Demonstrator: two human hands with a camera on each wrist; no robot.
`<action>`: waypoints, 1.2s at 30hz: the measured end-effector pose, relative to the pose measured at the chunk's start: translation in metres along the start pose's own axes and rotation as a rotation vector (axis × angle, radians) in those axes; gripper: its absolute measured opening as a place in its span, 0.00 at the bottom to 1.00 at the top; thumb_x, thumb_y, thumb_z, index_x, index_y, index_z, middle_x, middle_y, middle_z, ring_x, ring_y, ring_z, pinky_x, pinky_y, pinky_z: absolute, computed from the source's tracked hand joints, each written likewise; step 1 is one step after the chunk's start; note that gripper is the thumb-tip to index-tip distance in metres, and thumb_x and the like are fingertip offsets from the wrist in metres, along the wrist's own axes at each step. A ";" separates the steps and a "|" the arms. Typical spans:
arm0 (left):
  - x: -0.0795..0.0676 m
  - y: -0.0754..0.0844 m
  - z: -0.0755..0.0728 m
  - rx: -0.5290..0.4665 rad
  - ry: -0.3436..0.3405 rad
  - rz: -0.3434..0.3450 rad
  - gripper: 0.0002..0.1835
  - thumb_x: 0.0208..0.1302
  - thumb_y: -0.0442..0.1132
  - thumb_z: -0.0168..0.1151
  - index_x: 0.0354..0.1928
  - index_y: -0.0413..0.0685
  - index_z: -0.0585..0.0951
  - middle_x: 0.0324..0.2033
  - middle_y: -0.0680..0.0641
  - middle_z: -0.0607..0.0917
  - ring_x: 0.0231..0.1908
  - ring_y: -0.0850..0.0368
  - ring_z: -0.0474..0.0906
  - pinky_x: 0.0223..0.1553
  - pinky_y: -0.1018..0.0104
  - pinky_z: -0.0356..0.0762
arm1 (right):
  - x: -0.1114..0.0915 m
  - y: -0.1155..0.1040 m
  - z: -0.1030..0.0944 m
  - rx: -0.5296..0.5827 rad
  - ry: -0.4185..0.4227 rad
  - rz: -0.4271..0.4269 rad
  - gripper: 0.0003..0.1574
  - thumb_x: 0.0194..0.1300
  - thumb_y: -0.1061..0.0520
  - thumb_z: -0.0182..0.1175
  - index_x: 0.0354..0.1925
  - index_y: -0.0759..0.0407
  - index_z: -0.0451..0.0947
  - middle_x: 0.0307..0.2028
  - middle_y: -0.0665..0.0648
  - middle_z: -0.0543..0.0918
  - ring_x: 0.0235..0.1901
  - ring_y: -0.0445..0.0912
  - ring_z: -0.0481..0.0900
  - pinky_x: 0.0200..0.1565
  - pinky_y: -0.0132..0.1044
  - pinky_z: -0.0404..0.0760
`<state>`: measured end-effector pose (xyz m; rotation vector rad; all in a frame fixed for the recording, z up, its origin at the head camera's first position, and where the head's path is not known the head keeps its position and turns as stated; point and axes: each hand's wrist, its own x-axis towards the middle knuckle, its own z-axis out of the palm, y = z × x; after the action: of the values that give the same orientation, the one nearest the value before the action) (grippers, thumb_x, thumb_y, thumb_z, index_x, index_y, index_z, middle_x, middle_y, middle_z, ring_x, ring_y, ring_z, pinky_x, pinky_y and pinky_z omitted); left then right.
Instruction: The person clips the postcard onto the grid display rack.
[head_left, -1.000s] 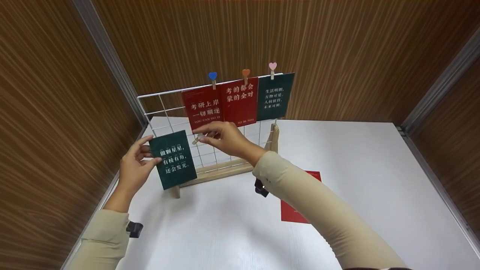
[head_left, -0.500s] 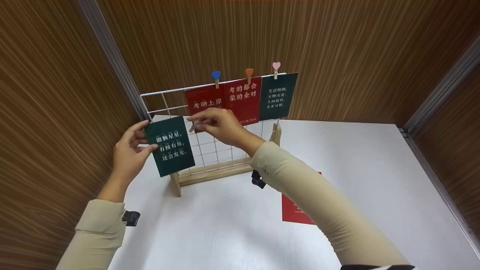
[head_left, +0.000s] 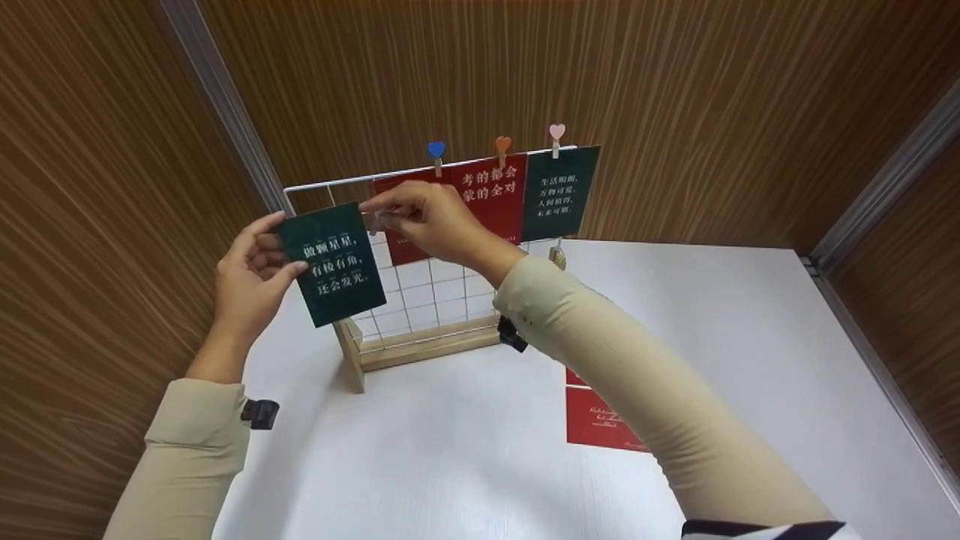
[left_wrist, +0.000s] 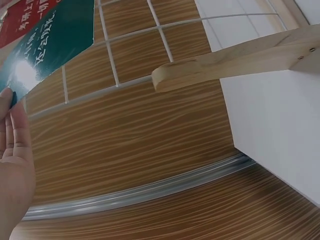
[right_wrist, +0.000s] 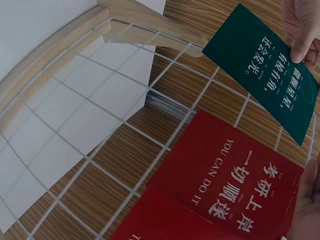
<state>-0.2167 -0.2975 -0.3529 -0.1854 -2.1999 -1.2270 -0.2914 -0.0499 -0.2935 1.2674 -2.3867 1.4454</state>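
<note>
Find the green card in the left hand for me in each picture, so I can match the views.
Head: left of centre, the green card is pinched in the left hand.
Left wrist: upper left, the green card is cut off by the frame.
Right wrist: upper right, the green card lies whole or nearly so.
Shared landmark: the nearest hanging red card, partly behind the right hand in the head view.

white table (head_left: pixel 450 457) in front of me. wood-footed wire rack (head_left: pixel 431 349) stands on it. nearer me, to the right, red printed paper (head_left: pixel 600 421) lies flat, partly hidden by my right sleeve (head_left: pixel 630 397).
</note>
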 end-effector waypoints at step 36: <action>0.023 0.007 0.007 -0.024 0.050 0.086 0.32 0.55 0.23 0.65 0.62 0.52 0.74 0.38 0.47 0.79 0.36 0.62 0.78 0.44 0.74 0.77 | 0.044 -0.032 -0.016 -0.177 0.185 0.228 0.12 0.67 0.57 0.58 0.46 0.54 0.84 0.41 0.48 0.85 0.43 0.36 0.80 0.47 0.24 0.75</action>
<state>-0.2356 -0.2922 -0.3374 -0.2535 -2.1130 -1.1987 -0.3039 -0.0707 -0.2423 0.8079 -2.5281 1.3014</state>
